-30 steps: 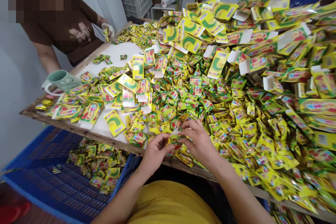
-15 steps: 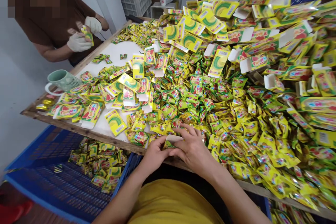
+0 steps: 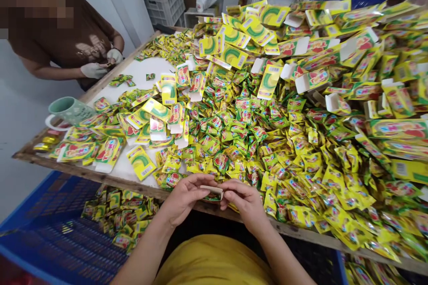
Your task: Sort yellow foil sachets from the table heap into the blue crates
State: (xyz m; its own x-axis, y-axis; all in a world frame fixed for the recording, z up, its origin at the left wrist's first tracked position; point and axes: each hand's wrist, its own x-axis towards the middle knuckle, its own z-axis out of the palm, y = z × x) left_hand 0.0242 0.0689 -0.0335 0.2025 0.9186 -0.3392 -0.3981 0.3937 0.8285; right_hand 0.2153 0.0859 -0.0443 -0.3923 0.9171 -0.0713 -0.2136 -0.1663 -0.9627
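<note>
My left hand point(image 3: 183, 195) and my right hand point(image 3: 243, 200) meet at the table's near edge, fingers closed on a small open carton point(image 3: 211, 192) with sachets showing inside it. Just beyond them lies a deep heap of yellow-green candy sachets point(image 3: 267, 142) covering most of the wooden-rimmed table point(image 3: 80, 173). Flat and half-folded printed cartons point(image 3: 140, 162) lie scattered at the left and piled along the back.
A blue crate point(image 3: 47, 240) below left holds filled cartons point(image 3: 123, 213). A green mug point(image 3: 68, 111) stands on the table's left corner. Another person in a brown shirt, with gloved hands point(image 3: 95, 69), works at the far left. White crates point(image 3: 163, 2) stand behind.
My hands have drawn back from the sachet heap to the table edge, bringing the small carton with them. The other person's gloved hands dropped lower. The view shifted slightly down.
</note>
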